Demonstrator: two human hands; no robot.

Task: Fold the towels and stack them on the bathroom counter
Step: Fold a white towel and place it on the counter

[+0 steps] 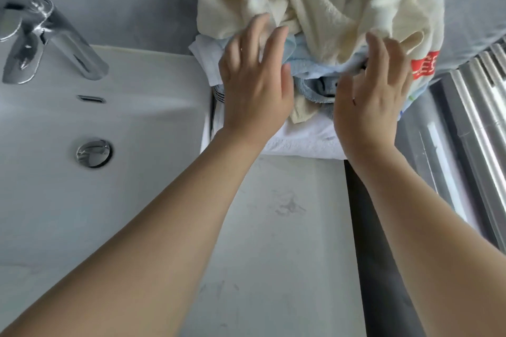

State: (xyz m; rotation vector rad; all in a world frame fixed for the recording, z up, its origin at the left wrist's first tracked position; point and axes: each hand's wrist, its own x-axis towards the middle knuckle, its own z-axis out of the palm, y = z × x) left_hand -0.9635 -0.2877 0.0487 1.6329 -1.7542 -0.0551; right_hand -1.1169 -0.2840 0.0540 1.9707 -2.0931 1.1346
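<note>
A heap of unfolded towels lies at the back of the counter (276, 227). On top is a crumpled cream towel (323, 5) with a red label. Under it sit a light blue towel (309, 68), a grey-blue one (323, 90) and a white towel (301, 137) at the bottom. My left hand (254, 82) is over the left side of the heap, fingers spread and blurred, holding nothing that I can see. My right hand (369, 90) is at the right side, fingertips touching the blue and cream cloth; whether it grips them is unclear.
A white sink (82, 200) with a metal drain (94, 152) fills the left. A chrome faucet (52, 41) stands at its back. Grey wall lies behind. Right of the counter runs a dark gap and a metal frame (471, 107).
</note>
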